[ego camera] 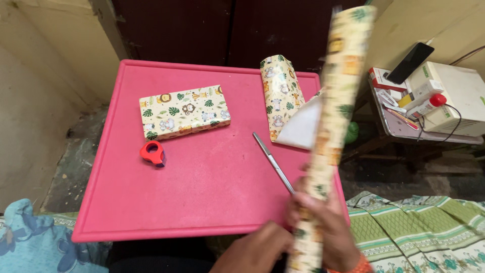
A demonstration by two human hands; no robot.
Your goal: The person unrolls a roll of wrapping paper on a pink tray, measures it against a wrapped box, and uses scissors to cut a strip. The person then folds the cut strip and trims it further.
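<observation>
The right hand closes around the upright wrapping-paper roll; the left hand steadies its base, grip unclear; wrapped box, tape dispenser and scissors lie on the pink table.

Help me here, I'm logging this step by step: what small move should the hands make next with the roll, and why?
Probably lower the roll of wrapping paper flat onto the bare pink table. Both the right hand and the left hand grip its lower end while it stands upright and blurred above the scissors, with the wrapped box and tape dispenser off to the left.
</observation>
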